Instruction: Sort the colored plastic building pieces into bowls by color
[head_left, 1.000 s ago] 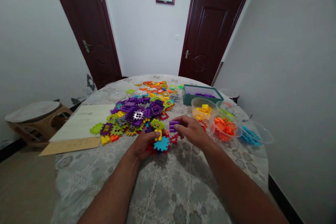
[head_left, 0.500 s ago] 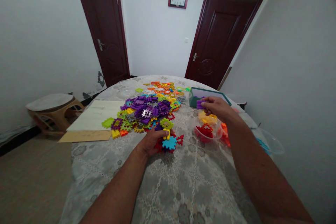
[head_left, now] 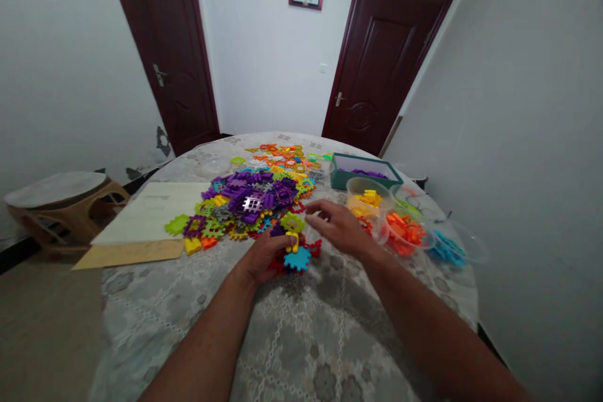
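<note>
My left hand [head_left: 265, 255] grips a joined cluster of plastic blocks [head_left: 293, 250], with a green tile on top, a yellow peg, and blue and red toothed tiles below. My right hand [head_left: 335, 226] hovers just right of that cluster, fingers loosely spread and holding nothing. A big heap of loose purple, green, yellow and orange interlocking tiles [head_left: 255, 197] lies on the round table [head_left: 301, 339] beyond both hands.
A teal box [head_left: 362, 169] with purple pieces stands at the back right. Clear bowls hold yellow pieces [head_left: 366, 197], orange pieces [head_left: 404, 230] and blue pieces [head_left: 447, 247]. A white board [head_left: 151, 220] over cardboard lies left. A wooden stool [head_left: 61, 201] stands off the table's left.
My right hand carried a purple piece to the teal box, then came back without it to beside the cluster. My left hand stayed on the cluster.
</note>
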### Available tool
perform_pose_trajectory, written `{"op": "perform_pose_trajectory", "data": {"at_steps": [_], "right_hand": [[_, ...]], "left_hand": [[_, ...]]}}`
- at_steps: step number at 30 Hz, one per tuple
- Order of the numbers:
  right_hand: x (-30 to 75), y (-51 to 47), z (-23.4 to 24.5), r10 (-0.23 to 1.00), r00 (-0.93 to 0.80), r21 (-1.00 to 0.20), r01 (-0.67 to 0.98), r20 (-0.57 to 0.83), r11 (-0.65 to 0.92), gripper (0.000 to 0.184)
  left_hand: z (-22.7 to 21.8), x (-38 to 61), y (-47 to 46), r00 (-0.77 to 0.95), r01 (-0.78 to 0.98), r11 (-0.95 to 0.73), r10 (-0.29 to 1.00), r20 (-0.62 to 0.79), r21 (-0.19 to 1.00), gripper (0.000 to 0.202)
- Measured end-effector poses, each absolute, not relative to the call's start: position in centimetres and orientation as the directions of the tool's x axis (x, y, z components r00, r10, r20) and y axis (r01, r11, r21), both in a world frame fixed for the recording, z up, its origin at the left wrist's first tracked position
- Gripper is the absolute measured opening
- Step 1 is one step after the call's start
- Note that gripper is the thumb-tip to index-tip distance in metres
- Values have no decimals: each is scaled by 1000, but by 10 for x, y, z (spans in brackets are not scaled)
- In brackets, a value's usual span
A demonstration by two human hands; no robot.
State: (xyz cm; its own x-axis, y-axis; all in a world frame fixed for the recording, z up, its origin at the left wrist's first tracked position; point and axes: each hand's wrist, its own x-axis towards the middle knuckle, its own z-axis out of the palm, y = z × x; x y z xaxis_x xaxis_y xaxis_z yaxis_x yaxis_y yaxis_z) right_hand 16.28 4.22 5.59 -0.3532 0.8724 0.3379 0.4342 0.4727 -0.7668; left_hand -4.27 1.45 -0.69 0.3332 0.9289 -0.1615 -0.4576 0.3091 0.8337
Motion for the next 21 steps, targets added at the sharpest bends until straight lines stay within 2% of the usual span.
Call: {"op": "perform_pose_trajectory", "data": {"at_steps": [2,4,9,11,14,17,21], "right_hand": [[142,22,50,842,-388,-711,462,375,530,21],[133,13,45,839,-350,-684,487,416,543,17],[163,23,46,901,-137,-767,483,411,423,23],[192,33,54,892,-38,-741,542,450,397,27],[250,51,67,815,73,-590,727,575,352,26],[314,70,71,735,130,-393,898,666,197,30],[384,97,60,703,228,-268,962,673,-56,40]], "left_hand": [[-8,-43,15,344,-446,299,927,-147,844,34],[-9,-44,16,358,-432,300,923,-144,851,32],[-5,-45,16,375,-438,309,916,-141,844,38],[-1,-45,15,389,-454,322,911,-141,831,40],[3,-43,13,386,-474,335,910,-149,814,44],[5,-41,10,357,-493,331,920,-160,805,49],[5,-40,10,329,-521,299,935,-136,800,51]]}}
